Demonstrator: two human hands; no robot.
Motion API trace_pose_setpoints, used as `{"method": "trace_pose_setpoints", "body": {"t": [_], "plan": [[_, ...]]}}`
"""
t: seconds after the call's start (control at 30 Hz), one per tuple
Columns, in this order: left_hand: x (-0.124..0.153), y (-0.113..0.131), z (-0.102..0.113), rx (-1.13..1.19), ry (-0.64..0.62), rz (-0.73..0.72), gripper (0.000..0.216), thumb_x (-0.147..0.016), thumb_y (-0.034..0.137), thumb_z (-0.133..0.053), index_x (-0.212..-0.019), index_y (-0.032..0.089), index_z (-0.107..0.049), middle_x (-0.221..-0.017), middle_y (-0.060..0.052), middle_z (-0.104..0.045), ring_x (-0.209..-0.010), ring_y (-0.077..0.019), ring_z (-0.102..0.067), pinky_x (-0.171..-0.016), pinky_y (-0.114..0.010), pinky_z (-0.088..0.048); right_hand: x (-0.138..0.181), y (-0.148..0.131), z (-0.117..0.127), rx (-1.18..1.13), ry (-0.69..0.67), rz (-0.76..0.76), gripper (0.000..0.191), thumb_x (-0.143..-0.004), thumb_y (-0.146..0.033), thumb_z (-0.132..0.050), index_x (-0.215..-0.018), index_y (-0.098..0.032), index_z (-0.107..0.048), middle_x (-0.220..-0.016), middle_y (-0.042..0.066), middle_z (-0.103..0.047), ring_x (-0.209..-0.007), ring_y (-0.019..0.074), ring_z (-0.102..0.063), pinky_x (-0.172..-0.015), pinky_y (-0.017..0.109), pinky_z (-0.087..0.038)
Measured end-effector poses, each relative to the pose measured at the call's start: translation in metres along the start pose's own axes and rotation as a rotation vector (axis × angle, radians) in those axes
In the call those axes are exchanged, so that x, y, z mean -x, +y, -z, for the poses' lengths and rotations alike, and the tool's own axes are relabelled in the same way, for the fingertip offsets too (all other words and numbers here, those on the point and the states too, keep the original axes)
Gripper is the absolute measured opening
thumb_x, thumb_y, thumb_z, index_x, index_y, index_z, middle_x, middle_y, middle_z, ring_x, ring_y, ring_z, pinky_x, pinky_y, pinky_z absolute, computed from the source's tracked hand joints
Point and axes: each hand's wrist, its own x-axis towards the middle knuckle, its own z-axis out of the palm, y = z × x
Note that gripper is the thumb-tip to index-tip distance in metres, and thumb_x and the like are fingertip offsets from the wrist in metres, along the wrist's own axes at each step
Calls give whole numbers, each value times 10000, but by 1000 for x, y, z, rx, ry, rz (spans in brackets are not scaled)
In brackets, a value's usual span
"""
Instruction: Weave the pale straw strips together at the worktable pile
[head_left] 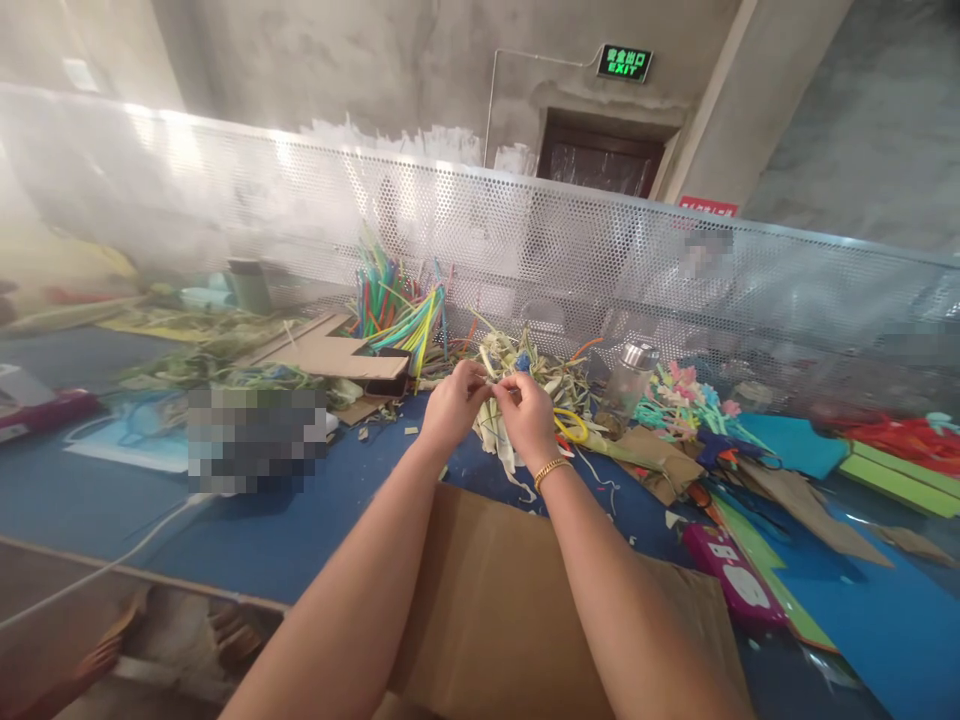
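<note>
Pale piece [490, 382], too small for me to identify, sat up between the two grips, above the near edge of a heap of dried strips [491, 432]. I had the left grip [455, 402] and the right grip [527, 408] nearly meeting, thumb and fingers of each pinched close around that piece, with almost no gap. Just beyond the right grip, a blue tuft [523, 362] showed among the strips. I saw a gold bracelet [553, 470] on the wrist behind that grip, and a yellow loop [573, 426] close to its right.

Nearer to me than both grips, a brown cardboard sheet [491, 600] lay under the forearms on the blue desk [352, 540]. Left of and beyond the left grip I made out a cut cardboard piece [319, 350], with bright coloured stems [382, 295] behind it. Right of the right grip stood a jar with a metal lid [631, 380], beside pastel flowers [686, 392]; farther right and nearer lay a magenta case [733, 580] and a blue sheet [877, 620]. Beyond everything on the desk, a perforated screen [465, 215] ran across my view.
</note>
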Motion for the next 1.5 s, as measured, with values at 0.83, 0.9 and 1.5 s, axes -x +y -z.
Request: {"method": "trace_pose_setpoints", "body": {"t": [0.83, 0.9, 1.5], "plan": [[-3, -4, -14, 778, 30, 294, 294, -675, 411, -699, -823, 157, -696, -781, -29, -671, -760, -153, -582, -770, -290, -461, 1, 1, -2, -438, -86, -250, 224, -751, -421, -616, -790, -200, -612, -680, 8, -641, -526, 134, -555, -479, 253, -463], [-2, -4, -14, 809, 8, 296, 299, -678, 407, -700, -845, 159, -706, -813, -41, -684, -796, -164, -595, -794, -301, -459, 1, 2, -1, -417, -84, -246, 209, -756, -408, -611, -780, -201, -630, -676, 6, -648, -507, 132, -542, -480, 259, -460], [-3, -6, -17, 740, 8, 237, 291, -638, 368, -736, -854, 182, -677, -871, -37, -664, -829, -169, -593, -816, -314, -460, -2, 4, 4, -84, 55, -63, 159, -804, -329, -586, -798, -210, -692, -824, 45, -680, -773, 170, -611, -750, 289, -481]]}}
